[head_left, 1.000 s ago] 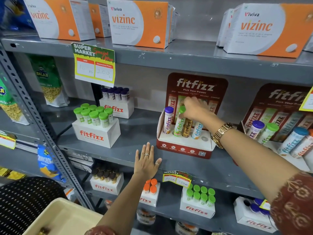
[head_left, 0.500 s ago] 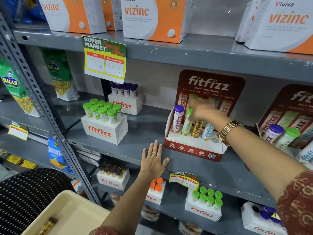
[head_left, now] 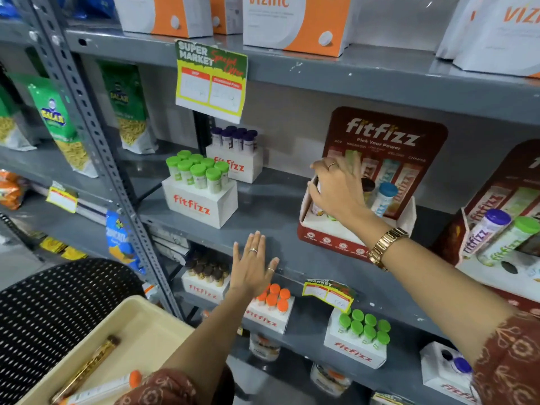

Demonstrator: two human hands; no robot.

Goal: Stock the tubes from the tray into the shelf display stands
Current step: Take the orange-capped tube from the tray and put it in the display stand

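A red fitfizz display stand (head_left: pixel 330 238) sits on the middle shelf. My right hand (head_left: pixel 336 191) reaches into its left side and curls around a tube there. That tube is mostly hidden under my fingers. Beside my hand, a brown-capped tube (head_left: pixel 367 185) and a blue-capped tube (head_left: pixel 385 197) stand in the same stand. My left hand (head_left: pixel 252 266) lies flat on the shelf's front edge, fingers apart and holding nothing. At the lower left, the cream tray (head_left: pixel 140 325) holds a gold tube (head_left: pixel 87 366) and an orange-capped white tube (head_left: pixel 102 388).
White fitfizz boxes hold green-capped tubes (head_left: pixel 201 173) and purple-capped tubes (head_left: pixel 233 138) to the left. A second red stand (head_left: pixel 496 229) stands at the right. On the shelf below sit orange-capped (head_left: pixel 273 299), green-capped (head_left: pixel 363 328) and brown-capped (head_left: pixel 207 268) sets. A black perforated surface (head_left: pixel 58 317) is beside the tray.
My right hand has shifted left from the green-capped tube to the leftmost tube in the stand. The view has dropped and moved closer, showing more of the tray. My left hand stays put.
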